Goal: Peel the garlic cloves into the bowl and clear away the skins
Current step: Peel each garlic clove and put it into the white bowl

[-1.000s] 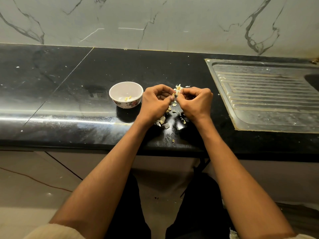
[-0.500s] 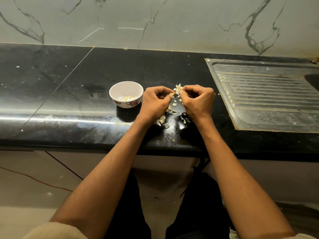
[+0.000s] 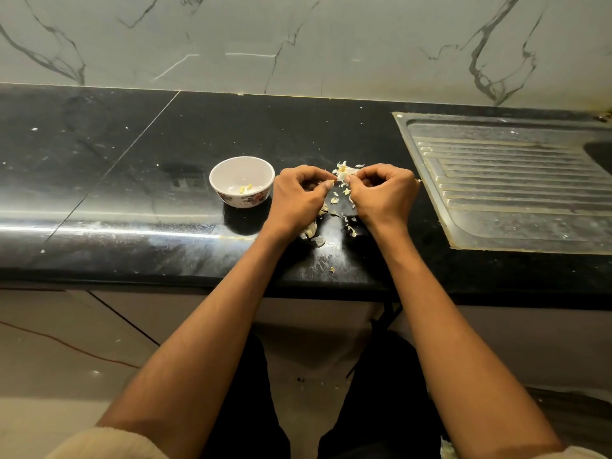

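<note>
Near the counter's front edge (image 3: 198, 276), left grip (image 3: 299, 200) and right grip (image 3: 385, 197) both pinching one garlic clove (image 3: 344, 172).

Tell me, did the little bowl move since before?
No. The bowl sits at the same spot on the black counter, left of the left hand.

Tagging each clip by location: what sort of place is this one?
Most likely a home kitchen: a black stone counter, a steel sink drainboard set into it, a marble-look wall behind, and a bowl beside garlic skins.
</note>
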`<action>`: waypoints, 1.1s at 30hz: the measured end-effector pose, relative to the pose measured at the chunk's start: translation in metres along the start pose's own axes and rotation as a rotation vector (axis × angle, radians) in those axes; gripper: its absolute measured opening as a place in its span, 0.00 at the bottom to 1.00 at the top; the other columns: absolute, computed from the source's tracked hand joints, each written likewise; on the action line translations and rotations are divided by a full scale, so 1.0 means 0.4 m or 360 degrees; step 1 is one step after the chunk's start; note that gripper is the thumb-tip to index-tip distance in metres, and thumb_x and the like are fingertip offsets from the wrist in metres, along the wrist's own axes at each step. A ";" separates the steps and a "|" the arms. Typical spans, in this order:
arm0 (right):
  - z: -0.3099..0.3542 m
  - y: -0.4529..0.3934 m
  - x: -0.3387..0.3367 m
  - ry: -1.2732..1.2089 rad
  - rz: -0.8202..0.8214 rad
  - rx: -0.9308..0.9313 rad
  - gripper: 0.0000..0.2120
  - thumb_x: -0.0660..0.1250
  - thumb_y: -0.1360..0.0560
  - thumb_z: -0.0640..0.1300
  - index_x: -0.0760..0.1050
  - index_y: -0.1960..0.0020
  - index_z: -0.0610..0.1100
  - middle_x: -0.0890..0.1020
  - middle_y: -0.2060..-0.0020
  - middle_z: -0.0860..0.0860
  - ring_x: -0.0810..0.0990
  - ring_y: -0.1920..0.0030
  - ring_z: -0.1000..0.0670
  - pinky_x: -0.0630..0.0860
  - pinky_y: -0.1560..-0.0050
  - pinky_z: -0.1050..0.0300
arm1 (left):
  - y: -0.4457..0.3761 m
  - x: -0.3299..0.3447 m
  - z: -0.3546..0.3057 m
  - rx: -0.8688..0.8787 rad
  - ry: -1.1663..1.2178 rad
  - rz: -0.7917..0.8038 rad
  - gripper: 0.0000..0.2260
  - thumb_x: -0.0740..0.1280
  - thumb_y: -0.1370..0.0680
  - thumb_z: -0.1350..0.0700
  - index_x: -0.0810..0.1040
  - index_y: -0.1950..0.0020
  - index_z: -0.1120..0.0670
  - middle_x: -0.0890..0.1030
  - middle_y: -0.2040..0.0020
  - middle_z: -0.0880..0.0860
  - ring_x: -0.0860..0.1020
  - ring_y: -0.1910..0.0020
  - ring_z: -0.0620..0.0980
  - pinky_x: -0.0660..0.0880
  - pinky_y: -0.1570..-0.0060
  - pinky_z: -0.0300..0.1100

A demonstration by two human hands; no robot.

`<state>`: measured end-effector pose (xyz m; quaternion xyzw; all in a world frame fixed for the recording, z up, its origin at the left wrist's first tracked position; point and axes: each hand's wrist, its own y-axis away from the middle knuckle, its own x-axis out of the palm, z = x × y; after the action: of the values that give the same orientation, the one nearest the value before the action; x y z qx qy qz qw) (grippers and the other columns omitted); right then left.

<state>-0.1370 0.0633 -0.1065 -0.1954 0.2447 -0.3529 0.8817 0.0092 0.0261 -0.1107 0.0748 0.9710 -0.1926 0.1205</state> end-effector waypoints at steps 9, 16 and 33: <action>-0.020 -0.011 0.006 0.0041 0.0051 -0.0015 0.14 0.76 0.30 0.36 0.86 0.52 0.53 0.81 0.54 0.51 0.78 0.62 0.58 0.75 0.61 0.69 | 0.002 0.000 0.003 0.0056 -0.0065 0.0013 0.06 0.74 0.24 0.63 0.89 0.50 0.55 0.84 0.57 0.47 0.79 0.63 0.36 0.73 0.59 0.30; 0.004 0.016 0.008 0.0013 0.0152 -0.0438 0.04 0.74 0.31 0.38 0.87 0.57 0.44 0.85 0.61 0.51 0.82 0.64 0.55 0.78 0.62 0.62 | 0.001 0.002 0.002 -0.0007 0.0020 0.0007 0.07 0.73 0.24 0.64 0.88 0.49 0.58 0.88 0.56 0.50 0.86 0.55 0.45 0.83 0.49 0.42; 0.004 0.020 0.006 0.0177 0.0242 -0.0514 0.03 0.74 0.32 0.41 0.86 0.60 0.44 0.86 0.64 0.51 0.82 0.67 0.54 0.80 0.63 0.57 | -0.010 0.004 0.018 -0.0037 0.0113 0.0048 0.07 0.71 0.23 0.66 0.87 0.49 0.59 0.88 0.56 0.52 0.85 0.56 0.46 0.82 0.50 0.44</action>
<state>-0.1304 0.0673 -0.1103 -0.2954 0.3608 -0.2516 0.8481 0.0085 0.0199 -0.1160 0.0949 0.9756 -0.1767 0.0895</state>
